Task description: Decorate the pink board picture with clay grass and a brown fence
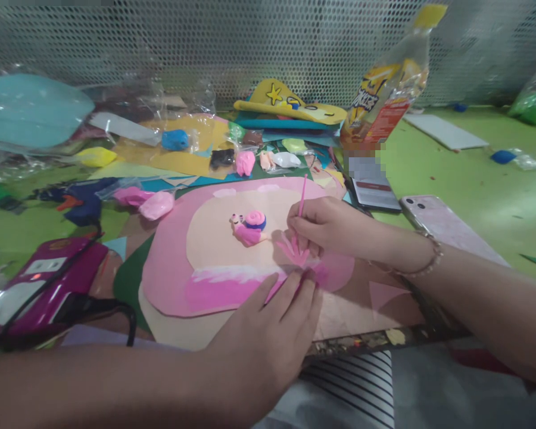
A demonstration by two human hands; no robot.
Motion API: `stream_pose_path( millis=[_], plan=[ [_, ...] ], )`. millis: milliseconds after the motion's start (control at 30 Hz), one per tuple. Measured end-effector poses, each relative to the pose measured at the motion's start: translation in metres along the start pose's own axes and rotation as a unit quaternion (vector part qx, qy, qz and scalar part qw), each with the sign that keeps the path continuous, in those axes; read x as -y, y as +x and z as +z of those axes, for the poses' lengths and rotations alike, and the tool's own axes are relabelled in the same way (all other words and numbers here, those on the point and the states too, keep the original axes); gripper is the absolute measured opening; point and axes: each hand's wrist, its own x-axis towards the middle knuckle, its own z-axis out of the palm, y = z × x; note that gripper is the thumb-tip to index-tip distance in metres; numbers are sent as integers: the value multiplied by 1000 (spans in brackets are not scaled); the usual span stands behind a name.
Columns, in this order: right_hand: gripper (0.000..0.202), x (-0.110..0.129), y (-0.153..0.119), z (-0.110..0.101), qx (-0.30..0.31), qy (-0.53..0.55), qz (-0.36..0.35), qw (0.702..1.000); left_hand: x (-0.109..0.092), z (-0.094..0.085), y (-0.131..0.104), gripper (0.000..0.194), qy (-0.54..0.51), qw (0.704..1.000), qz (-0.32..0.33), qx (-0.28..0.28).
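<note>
My right hand pinches a thin pink stick, upright, over a pink leaf-like clay shape on the right of the paper picture. The stick's lower end is hidden by the fingers. My left hand lies with fingers stretched out along the picture's lower edge, over a magenta clay strip with a whitish upper border. Left of my right hand, a clay snail with a pink and blue spiral shell sits on the cream centre. A pink paper shape surrounds that centre.
Wrapped clay lumps and paper scraps lie behind the picture. A tilted plastic bottle stands back right, near a dark phone and a pink phone. At left rests a magenta corded device. A perforated panel borders the back.
</note>
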Motion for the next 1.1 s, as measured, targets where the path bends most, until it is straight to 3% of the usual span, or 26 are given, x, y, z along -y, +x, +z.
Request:
stream_pose_path(
  millis=[1100],
  plan=[
    [25, 5, -1, 0, 3, -70, -3, 998, -1, 0, -1, 51, 0, 1000, -1, 8]
  ],
)
